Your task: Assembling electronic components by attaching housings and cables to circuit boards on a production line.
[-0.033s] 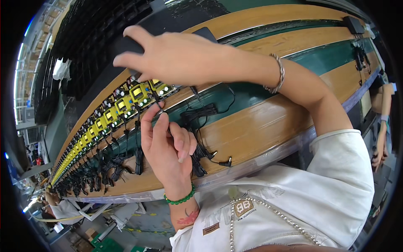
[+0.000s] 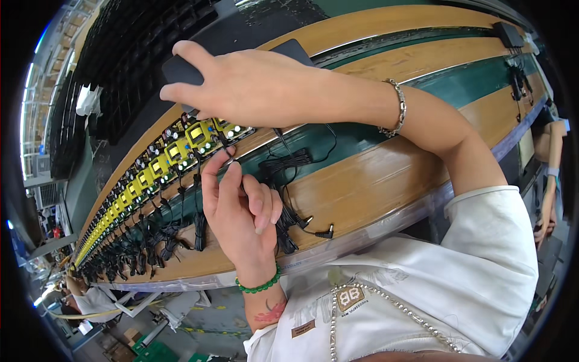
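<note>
My left hand (image 2: pixel 241 217) pinches a thin black cable (image 2: pixel 228 153) between thumb and forefinger, beside the row of circuit boards; the other fingers curl inward. Above it, my right hand (image 2: pixel 253 87) reaches across from the right, palm down, its thumb and forefinger spread apart. A flat black piece (image 2: pixel 181 71) shows between those two fingers; whether they touch it I cannot tell, and the remaining fingers are hidden. Under this hand begins the row of green circuit boards with yellow transformers (image 2: pixel 178 151), running away to the lower left.
Black cords in a tied bundle (image 2: pixel 286 160) lie on the bench's green strip, their barrel plugs (image 2: pixel 325 231) near the front. More cords (image 2: pixel 163 241) hang along the boards. Dark trays (image 2: pixel 142 60) stand behind. A black adapter (image 2: pixel 508 36) sits far right, near another person's arm (image 2: pixel 550 175).
My right hand has shifted slightly left and down, and the black piece between thumb and forefinger shows more plainly. The left hand keeps its pinch on the cable.
</note>
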Motion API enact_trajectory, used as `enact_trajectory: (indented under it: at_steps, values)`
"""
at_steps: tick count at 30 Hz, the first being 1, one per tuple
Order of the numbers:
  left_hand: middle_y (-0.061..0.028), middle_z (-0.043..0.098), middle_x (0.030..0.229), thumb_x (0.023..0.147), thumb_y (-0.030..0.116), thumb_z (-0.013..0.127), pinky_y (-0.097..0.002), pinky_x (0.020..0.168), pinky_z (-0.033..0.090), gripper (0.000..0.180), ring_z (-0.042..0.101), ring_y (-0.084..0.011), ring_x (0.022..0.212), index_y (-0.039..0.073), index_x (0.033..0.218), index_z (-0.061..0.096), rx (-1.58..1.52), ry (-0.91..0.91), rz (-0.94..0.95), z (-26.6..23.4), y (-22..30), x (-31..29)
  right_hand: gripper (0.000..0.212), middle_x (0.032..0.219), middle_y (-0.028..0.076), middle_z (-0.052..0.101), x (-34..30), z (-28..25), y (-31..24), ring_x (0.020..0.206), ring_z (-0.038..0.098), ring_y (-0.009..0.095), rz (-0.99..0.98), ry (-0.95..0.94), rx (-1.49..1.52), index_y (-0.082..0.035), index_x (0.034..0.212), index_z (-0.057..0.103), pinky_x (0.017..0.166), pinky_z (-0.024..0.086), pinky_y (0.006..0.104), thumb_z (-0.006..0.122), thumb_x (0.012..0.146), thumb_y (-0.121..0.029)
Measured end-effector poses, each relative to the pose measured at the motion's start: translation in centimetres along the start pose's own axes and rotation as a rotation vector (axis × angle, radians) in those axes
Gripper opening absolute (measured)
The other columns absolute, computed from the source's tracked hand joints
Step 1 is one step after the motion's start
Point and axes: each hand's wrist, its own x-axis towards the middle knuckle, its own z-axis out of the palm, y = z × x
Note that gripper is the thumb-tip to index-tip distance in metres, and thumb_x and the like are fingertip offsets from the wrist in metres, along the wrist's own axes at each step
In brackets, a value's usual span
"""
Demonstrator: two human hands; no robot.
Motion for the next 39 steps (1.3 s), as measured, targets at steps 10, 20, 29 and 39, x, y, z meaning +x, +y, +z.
enact_trajectory:
  at_steps: [10, 20, 29, 39]
  values:
    - [-0.005, 0.049, 0.053, 0.104, 0.011, 0.043, -0.0246, 0.035, 0.023, 0.021, 0.027, -0.0085, 0.033, 0.004, 0.117, 0.058, -0.035, 0.134, -0.032, 1.3, 0.2, -0.7, 0.044, 0.124, 0.031, 0.044, -0.1, 0.6, -0.9, 0.052, 0.061, 0.026, -0.084, 0.072, -0.2, -0.005, 0.123, 0.05, 0.052, 0.055, 0.0357, 0.063, 0.081, -0.011]
    - [-0.0049, 0.049, 0.054, 0.107, 0.018, 0.045, -0.024, 0.035, 0.024, 0.025, 0.028, -0.0075, 0.034, -0.002, 0.104, 0.06, 0.06, 0.043, -0.149, -0.6, 0.5, -0.1, 0.045, 0.121, 0.03, 0.046, -0.4, 0.8, -0.5, 0.055, 0.062, 0.023, -0.037, 0.087, -0.147, -0.004, 0.12, 0.052, 0.049, 0.054, 0.0329, 0.065, 0.078, -0.007]
    - [-0.0023, 0.045, 0.052, 0.108, 0.019, 0.044, -0.0229, 0.033, 0.022, 0.026, 0.025, -0.0058, 0.033, -0.002, 0.099, 0.058, 0.137, -0.115, -0.119, 0.3, 1.3, 2.5, 0.049, 0.119, 0.031, 0.048, -0.7, 0.3, -0.4, 0.056, 0.062, 0.023, -0.034, 0.046, -0.06, -0.002, 0.115, 0.054, 0.049, 0.054, 0.0304, 0.071, 0.07, -0.007]
    - [-0.0013, 0.042, 0.049, 0.107, 0.019, 0.045, -0.0223, 0.031, 0.021, 0.026, 0.02, -0.0056, 0.031, -0.001, 0.096, 0.057, 0.181, -0.058, -0.192, 1.0, 1.9, 2.2, 0.04, 0.115, 0.031, 0.052, -0.8, 0.8, -0.6, 0.054, 0.061, 0.021, -0.031, 0.159, -0.075, -0.002, 0.106, 0.057, 0.049, 0.052, 0.0281, 0.072, 0.069, -0.008]
